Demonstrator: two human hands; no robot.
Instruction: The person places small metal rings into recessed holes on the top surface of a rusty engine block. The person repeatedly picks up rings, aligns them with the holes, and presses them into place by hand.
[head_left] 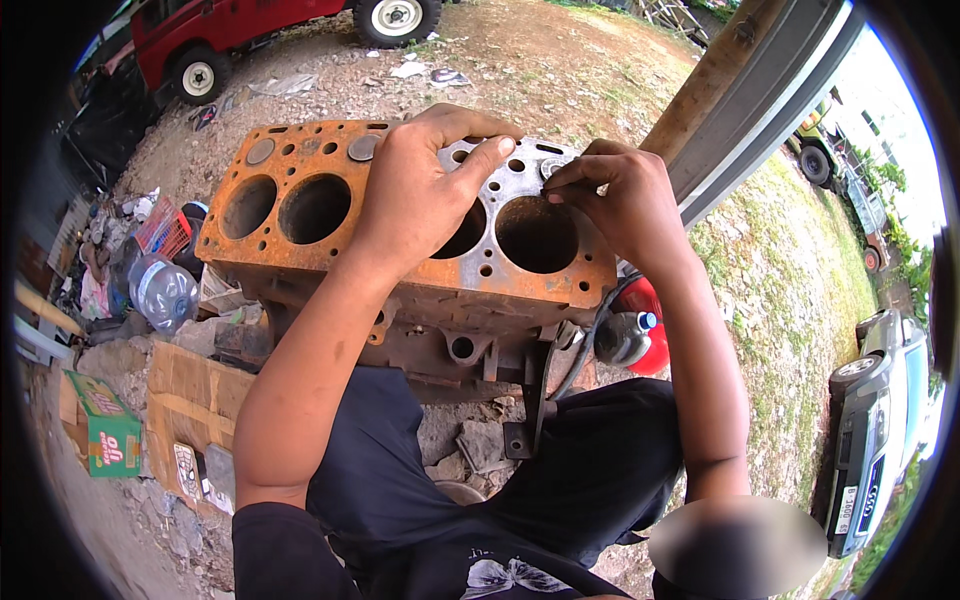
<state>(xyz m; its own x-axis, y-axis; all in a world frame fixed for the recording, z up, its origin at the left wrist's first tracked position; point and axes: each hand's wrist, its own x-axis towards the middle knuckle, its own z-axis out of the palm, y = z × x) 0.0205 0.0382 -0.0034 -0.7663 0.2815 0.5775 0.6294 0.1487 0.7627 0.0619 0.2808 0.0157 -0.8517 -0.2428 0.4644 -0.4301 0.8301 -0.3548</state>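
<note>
An engine block (300, 255) stands between my knees, its top face rusty orange on the left and bare grey metal on the right. Several large cylinder bores (537, 234) open in it. My left hand (420, 180) lies over the middle of the top face, index finger and thumb stretched toward the far edge; its other fingers are hidden. At the right end, my right hand (615, 200) has its fingers pinched together low over the grey metal, beside a small round metal disc (551, 168). Whatever sits in that pinch is too small to make out. Another flat disc (260, 151) lies at the far left.
A post (715, 85) rises just beyond the block's right end. Beside the block are a dark hose (585, 350), a bottle (622, 338) and a red container (655, 350). Cardboard (195, 395), a large clear water bottle (163, 292) and rubble lie to the left. Vehicles stand farther off.
</note>
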